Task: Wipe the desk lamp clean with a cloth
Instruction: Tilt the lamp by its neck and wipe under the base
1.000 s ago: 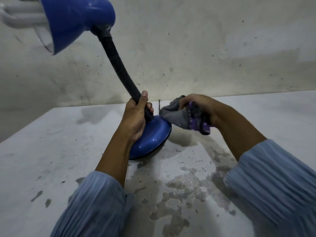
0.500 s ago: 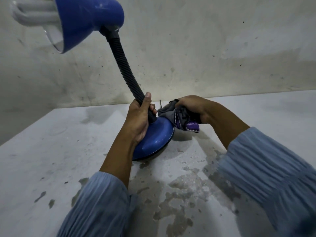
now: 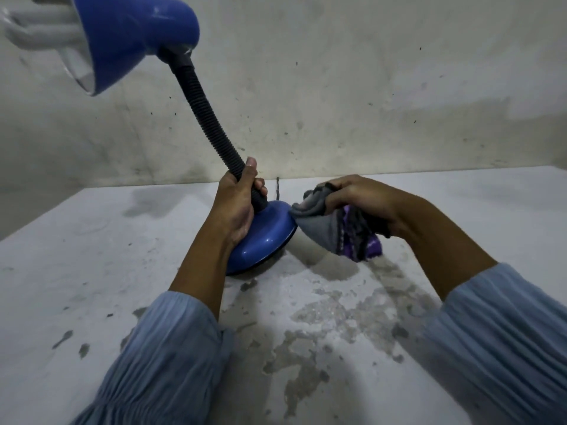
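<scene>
A blue desk lamp (image 3: 264, 234) is stood on a worn, stained white table (image 3: 92, 271), close to the pale wall (image 3: 368, 87) behind it. The lamp is tipped, so that its round base is raised on the near side and is seen at a slant. Its black ribbed neck (image 3: 205, 118) is gripped low down by the left hand (image 3: 236, 207), with the fingers curled round the neck and the thumb laid upward along it. The neck is bent up and to the left, where the blue shade (image 3: 132, 35) is held high in the upper left corner (a white coiled bulb (image 3: 36, 29) is seen projecting from its open mouth).

A grey and purple cloth (image 3: 337, 231) is bunched in the right hand (image 3: 359, 197), whose fingers are closed over the top of it. The cloth's grey edge is pressed against the right rim of the lamp's base. Both forearms are covered by light blue pleated sleeves (image 3: 506, 332).
</scene>
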